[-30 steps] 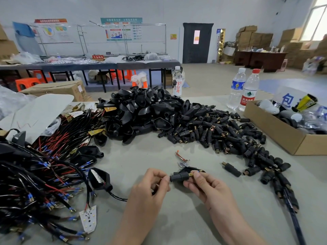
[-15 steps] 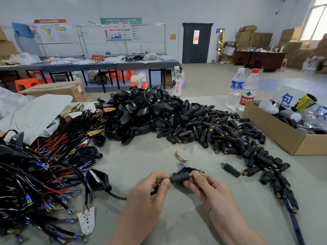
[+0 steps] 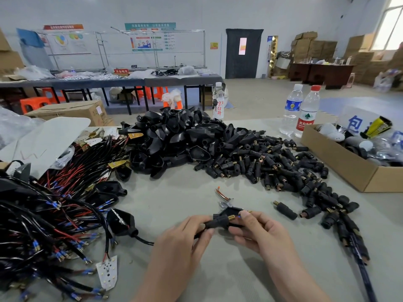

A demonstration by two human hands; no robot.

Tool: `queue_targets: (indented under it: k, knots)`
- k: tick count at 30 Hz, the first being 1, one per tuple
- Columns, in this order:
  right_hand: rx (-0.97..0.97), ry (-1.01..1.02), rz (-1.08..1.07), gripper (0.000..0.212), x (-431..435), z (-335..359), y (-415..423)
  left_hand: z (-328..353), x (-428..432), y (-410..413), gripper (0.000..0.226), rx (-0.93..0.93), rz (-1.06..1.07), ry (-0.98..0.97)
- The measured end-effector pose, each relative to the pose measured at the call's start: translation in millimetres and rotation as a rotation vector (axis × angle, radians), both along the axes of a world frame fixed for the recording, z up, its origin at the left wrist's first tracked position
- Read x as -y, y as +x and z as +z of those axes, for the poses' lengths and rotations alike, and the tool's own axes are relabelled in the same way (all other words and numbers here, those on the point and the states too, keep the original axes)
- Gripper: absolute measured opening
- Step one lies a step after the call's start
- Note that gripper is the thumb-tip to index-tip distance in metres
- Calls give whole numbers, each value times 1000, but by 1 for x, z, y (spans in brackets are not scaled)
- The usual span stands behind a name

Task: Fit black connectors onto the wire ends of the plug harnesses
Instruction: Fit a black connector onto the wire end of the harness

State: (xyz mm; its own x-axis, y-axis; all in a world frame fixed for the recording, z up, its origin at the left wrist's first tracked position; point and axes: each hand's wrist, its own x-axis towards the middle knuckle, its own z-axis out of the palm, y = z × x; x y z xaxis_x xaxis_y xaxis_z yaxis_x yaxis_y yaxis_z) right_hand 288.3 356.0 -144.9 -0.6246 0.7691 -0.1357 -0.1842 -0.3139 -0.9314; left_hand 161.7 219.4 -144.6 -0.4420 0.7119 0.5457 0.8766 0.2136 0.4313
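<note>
Close to the front edge of the grey table (image 3: 174,192), a small black cylindrical connector with a brass threaded tip (image 3: 218,222) sits crosswise between two hands. The left hand (image 3: 185,243) has its fingers (image 3: 196,220) curled in, pinching the connector's rear end where a thin black cable (image 3: 144,241) comes out. The right hand (image 3: 261,233) pinches at the brass tip with thumb and forefinger, where a bit of blue wire sleeve shows. The cable runs left to a black plastic plug shell (image 3: 122,221) lying beside the tangled heap of black harnesses with red wires (image 3: 43,214). A loose pile of matching black connectors (image 3: 272,162) lies farther back.
</note>
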Motion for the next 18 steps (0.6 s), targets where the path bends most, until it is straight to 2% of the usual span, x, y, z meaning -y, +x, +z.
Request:
queue_targets:
  k: [6,10,13,18]
  knots:
    - [-2,13,-130,21,-13,-3,4,-2,0,-3,16,17,-20,-76]
    - [-140,-142,-44,28,-5,-6,-2,-4,0,-3,16,32,-7,-42]
    - [-150,-121,89,27,5,-8,-6,-4,0,-3,16,16,-21,-33]
    - [-190,-158,-19,40,-2,-9,-5,-7,0,-9,12,-11,-8,21]
